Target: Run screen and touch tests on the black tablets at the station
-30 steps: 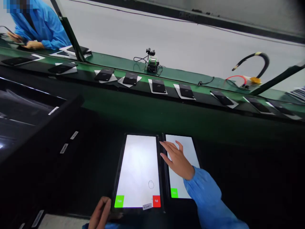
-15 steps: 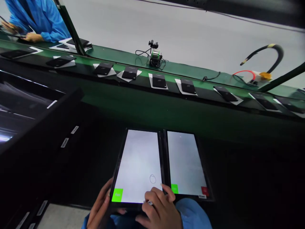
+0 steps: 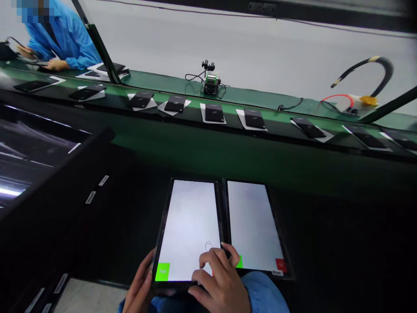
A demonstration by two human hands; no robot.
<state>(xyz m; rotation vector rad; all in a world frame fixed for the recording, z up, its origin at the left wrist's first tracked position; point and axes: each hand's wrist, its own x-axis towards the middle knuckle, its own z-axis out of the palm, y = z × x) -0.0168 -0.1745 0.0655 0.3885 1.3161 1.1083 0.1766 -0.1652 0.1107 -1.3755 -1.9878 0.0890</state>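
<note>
White light fills two tablet screens laid side by side on the dark counter (image 3: 325, 243). The left tablet (image 3: 190, 230) is steadied at its near left corner by the left hand (image 3: 140, 289), whose fingers are closed around the edge, seemingly so the device does not slide under touch. The right hand (image 3: 218, 282) is spread over the near right corner of the same screen, fingers loosely open and holding nothing, fingertips resting by a small drawn loop. The right tablet (image 3: 252, 226) lies untouched just beside it (green and red squares are shown at its near edge). Beyond, a green conveyor belt (image 3: 228, 150) carries dark phones (image 3: 214, 114) on white sheets; a blue-sleeved co-worker (image 3: 65, 39) is seen far left.
</note>
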